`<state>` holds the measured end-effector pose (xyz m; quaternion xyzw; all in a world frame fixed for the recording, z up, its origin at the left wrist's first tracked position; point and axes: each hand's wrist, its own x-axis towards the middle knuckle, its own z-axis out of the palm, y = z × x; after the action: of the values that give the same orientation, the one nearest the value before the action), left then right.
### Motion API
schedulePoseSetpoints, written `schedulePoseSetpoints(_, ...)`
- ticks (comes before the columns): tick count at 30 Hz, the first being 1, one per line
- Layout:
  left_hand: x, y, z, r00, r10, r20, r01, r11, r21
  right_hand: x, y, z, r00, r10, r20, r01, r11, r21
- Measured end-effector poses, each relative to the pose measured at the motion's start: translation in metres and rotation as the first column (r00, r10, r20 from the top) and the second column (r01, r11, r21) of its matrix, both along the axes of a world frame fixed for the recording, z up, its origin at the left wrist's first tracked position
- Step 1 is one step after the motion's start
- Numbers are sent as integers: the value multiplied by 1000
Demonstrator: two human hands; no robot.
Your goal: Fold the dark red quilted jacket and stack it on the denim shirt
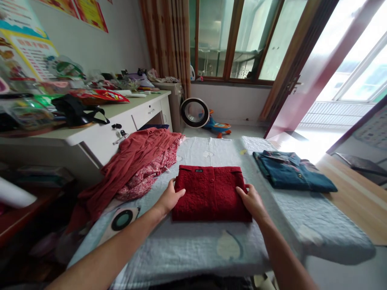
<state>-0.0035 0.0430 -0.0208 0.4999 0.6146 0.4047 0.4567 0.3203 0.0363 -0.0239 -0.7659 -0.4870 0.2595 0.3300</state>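
A dark red garment, folded into a neat rectangle, is in front of me over the pale blue patterned cloth. A button and a small dark label show near its far edge. My left hand grips its left side, thumb on top and fingers tucked out of sight beneath. On the opposite side, my right hand holds the edge the same way. Whether the garment rests fully on the cloth or is slightly lifted, I cannot tell.
Loose red clothes are heaped at the left. Folded dark blue clothing lies at the right, by a wooden surface. A cluttered white desk stands at the far left. Beyond are a round white-rimmed object and an open door.
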Motion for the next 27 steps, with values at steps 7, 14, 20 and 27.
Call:
schedulePoseSetpoints(7,19,-7,30,570,173,-803,255,892,373,-18,0,20,860,-1,510,-154,953,262)
schedulePoseSetpoints(14,95,10,31,451,48,-891,554,768,322,-79,24,27,680,359,640,-547,829,116)
schedulePoseSetpoints(20,100,25,-7,445,-32,-895,489,846,212,-83,32,4,610,444,657,-564,825,-34)
schedulePoseSetpoints(27,99,23,-7,482,-48,-875,395,903,168,-83,34,1,590,459,664,-554,829,-81)
